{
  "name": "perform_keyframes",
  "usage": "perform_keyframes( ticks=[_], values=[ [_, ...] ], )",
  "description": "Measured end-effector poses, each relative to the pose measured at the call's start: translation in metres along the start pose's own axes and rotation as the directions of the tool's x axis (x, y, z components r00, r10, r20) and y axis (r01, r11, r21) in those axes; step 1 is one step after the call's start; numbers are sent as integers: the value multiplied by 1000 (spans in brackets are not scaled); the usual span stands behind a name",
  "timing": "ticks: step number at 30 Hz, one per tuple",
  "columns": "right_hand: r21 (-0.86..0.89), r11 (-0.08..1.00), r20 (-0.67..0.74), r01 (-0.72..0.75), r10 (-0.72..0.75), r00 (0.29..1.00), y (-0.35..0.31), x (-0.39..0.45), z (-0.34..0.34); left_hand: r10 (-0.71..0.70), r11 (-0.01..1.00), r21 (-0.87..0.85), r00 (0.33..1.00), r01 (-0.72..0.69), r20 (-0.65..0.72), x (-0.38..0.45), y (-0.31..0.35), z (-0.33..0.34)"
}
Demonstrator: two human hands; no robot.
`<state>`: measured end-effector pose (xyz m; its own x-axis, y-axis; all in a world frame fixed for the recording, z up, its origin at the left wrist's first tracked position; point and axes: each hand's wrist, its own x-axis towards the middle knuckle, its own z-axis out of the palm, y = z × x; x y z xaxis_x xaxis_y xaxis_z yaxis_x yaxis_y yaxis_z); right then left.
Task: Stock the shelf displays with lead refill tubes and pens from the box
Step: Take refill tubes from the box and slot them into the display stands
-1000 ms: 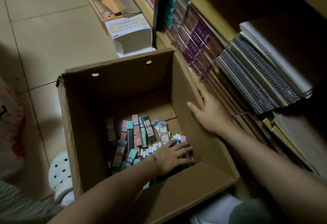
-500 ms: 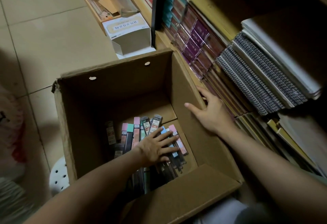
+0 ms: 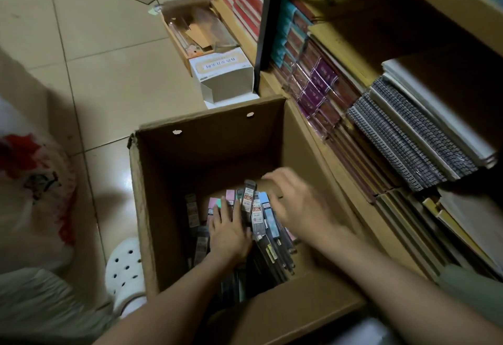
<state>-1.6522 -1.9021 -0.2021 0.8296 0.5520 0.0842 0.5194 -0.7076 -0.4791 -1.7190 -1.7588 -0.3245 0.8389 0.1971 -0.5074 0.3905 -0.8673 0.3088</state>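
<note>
An open cardboard box stands on the floor against the shelf. In its bottom lie several lead refill tubes in pink, green, blue and grey packs, bunched into a pile. My left hand rests flat on the left side of the pile, its fingers straight and pointing away from me. My right hand is inside the box at the pile's right side, blurred, its fingers spread loosely over the tubes. The lower ends of the tubes are hidden under my left forearm.
Shelves on the right hold spiral notebooks and wrapped purple books. Beyond the box sit a small white carton and an open tray of packaging. A white shoe and a plastic bag are on the left.
My right hand left the box's right rim and came down inside to the tubes. My left hand pushed the tubes together into a pile. The view swung further away.
</note>
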Motion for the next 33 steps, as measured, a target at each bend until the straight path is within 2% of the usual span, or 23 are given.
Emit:
perform_keyframes(
  ticks=[1, 3, 4, 6, 7, 10, 16, 21, 23, 26, 27, 29, 31, 33],
  values=[
    [8, 988, 129, -153, 150, 980, 2, -6, 18, -7, 1000, -15, 1000, 7, -15, 1, 0, 1],
    [18, 882, 311, -470, 442, 841, 14, -13, 47, 8, 998, -67, 997, -13, -79, 3, 3, 2],
    [26, 828, 353, -560, 517, 780, 21, -14, 57, 15, 994, -110, 991, -30, -136, 5, 5, 3],
    [38, 749, 384, -662, 601, 702, 30, -12, 71, -24, 972, -234, 971, -33, -240, 11, 10, 2],
    [44, 730, 381, -682, 619, 687, 33, -10, 77, -59, 955, -295, 963, -22, -263, 15, 12, 1],
    [58, 728, 327, -684, 633, 702, 36, -3, 95, -128, 921, -390, 953, 11, -274, 27, 14, -1],
    [53, 759, 284, -649, 612, 738, 44, 10, 110, -120, 929, -369, 938, -9, -325, 44, 18, -12],
    [61, 725, 282, -686, 647, 708, 51, 8, 108, -175, 887, -461, 935, 15, -308, 42, 19, -15],
    [87, 714, 273, -695, 654, 706, 50, 4, 107, -226, 820, -571, 940, 42, -256, 38, 15, -14],
    [145, 671, 263, -727, 682, 682, 50, -2, 103, -354, 714, -679, 925, 170, -141, 32, 12, -13],
    [182, 654, 262, -734, 687, 677, 49, -3, 100, -391, 645, -734, 917, 214, -77, 29, 11, -13],
    [258, 644, 283, -720, 662, 694, 48, -4, 94, -411, 425, -863, 908, 273, 85, 20, 13, -15],
    [331, 625, 330, -707, 626, 707, 45, -4, 89, -375, 231, -924, 904, 303, 203, 8, 15, -17],
    [430, 562, 389, -706, 591, 707, 42, -5, 86, -311, 111, -945, 914, 308, 261, -6, 19, -18]
  ],
)
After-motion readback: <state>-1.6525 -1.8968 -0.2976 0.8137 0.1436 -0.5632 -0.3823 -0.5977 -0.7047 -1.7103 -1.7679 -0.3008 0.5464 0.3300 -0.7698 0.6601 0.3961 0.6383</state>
